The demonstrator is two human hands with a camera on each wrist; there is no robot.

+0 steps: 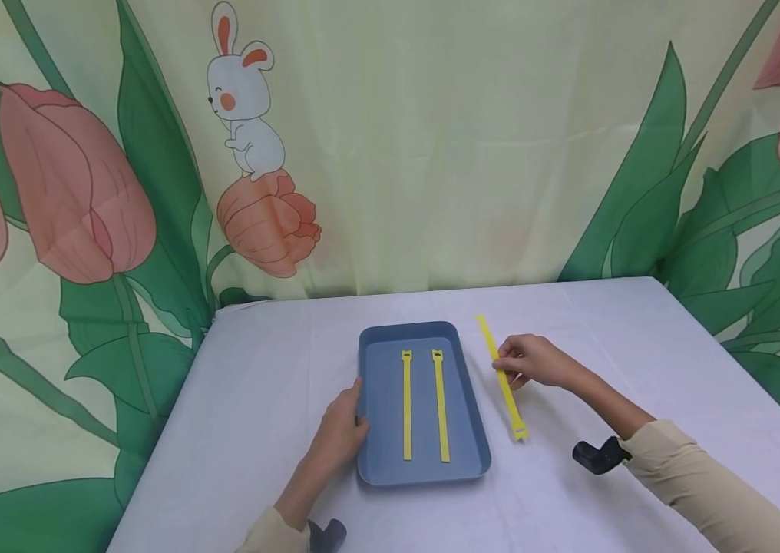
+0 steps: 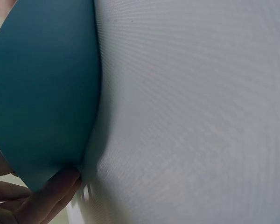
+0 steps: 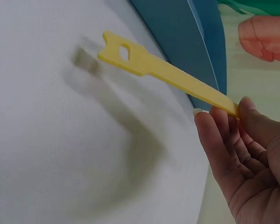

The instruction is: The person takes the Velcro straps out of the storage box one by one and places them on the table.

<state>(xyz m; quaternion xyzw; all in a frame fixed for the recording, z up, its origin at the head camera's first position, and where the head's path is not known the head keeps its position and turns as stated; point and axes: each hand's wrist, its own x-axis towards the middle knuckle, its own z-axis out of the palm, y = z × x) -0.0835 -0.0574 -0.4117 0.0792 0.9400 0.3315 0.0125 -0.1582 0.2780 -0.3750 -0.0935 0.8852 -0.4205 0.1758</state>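
Note:
A blue-grey rectangular tray [image 1: 424, 475] lies on the table with two yellow hook-and-loop cable ties [image 1: 407, 407] side by side in it, slotted heads at the far end. My left hand [image 1: 338, 428] grips the tray's left rim, its thumb over the edge; the left wrist view shows the fingers [image 2: 56, 189] against the tray wall [image 2: 46, 93]. To the right of the tray, my right hand [image 1: 535, 361] pinches a third yellow cable tie [image 1: 510, 403] near its middle, between thumb and fingertips. Its slotted head [image 3: 123, 51] points toward the near side, above the cloth.
A white cloth [image 1: 259, 361] covers the table. Behind it hangs a curtain [image 1: 431, 153] printed with tulips and a rabbit. Each wrist carries a black device [image 1: 599, 456] at the sleeve cuff. Shadows of the right hand and cable tie fall on the cloth.

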